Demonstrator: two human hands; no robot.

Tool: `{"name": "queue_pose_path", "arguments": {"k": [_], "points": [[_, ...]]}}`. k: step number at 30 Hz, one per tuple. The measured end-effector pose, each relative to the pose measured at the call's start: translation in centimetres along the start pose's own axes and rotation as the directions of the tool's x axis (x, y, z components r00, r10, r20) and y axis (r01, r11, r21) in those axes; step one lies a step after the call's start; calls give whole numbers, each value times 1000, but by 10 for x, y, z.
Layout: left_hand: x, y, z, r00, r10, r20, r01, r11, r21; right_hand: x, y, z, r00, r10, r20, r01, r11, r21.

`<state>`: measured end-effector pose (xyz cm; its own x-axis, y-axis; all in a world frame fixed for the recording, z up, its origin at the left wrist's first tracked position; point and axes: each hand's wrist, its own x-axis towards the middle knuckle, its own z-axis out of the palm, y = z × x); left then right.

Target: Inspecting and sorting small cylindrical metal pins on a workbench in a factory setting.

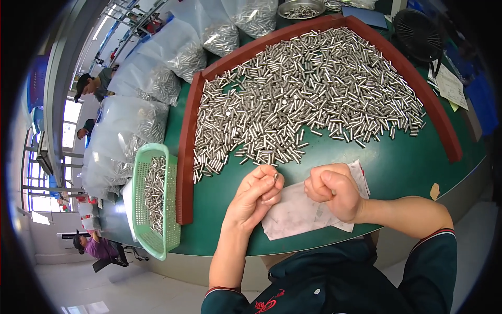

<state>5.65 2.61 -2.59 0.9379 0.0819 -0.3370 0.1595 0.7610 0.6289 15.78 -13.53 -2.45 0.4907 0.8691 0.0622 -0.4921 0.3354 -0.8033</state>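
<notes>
My left hand (256,196) pinches one small metal pin (275,178) between thumb and fingertips, just above the green table. Closed in a fist, my right hand (330,188) rests on a white cloth (298,212) at the table's near edge; I cannot tell whether anything is inside it. A big heap of short silvery metal pins (308,94) lies beyond both hands, inside a brown raised border (184,157).
A green plastic basket (154,201) holding several pins sits left of the border. Clear bags of pins (157,73) line the far left of the green table (397,167). A metal bowl (300,8) and a black fan (418,34) stand at the back. Other people work at the left.
</notes>
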Motion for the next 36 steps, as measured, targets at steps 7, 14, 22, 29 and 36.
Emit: {"name": "queue_pose_path", "arguments": {"k": [7, 14, 22, 29, 36], "points": [[1, 0, -1, 997, 30, -67, -25, 997, 67, 2, 0, 1, 1000, -12, 7, 12, 1000, 17], [0, 12, -8, 977, 167, -135, -163, 986, 37, 3, -1, -2, 1000, 10, 19, -10, 999, 39], [7, 17, -17, 585, 807, -84, 148, -5, 989, 3, -1, -3, 999, 32, 29, -34, 998, 46], [10, 14, -16, 649, 761, 0, 124, -106, 987, 3, 0, -2, 1000, 1, 3, -1, 1000, 24], [-1, -4, 20, 858, 275, 434, -438, -50, 898, 5, -1, -2, 1000, -1, -1, 1, 1000, 31]]}}
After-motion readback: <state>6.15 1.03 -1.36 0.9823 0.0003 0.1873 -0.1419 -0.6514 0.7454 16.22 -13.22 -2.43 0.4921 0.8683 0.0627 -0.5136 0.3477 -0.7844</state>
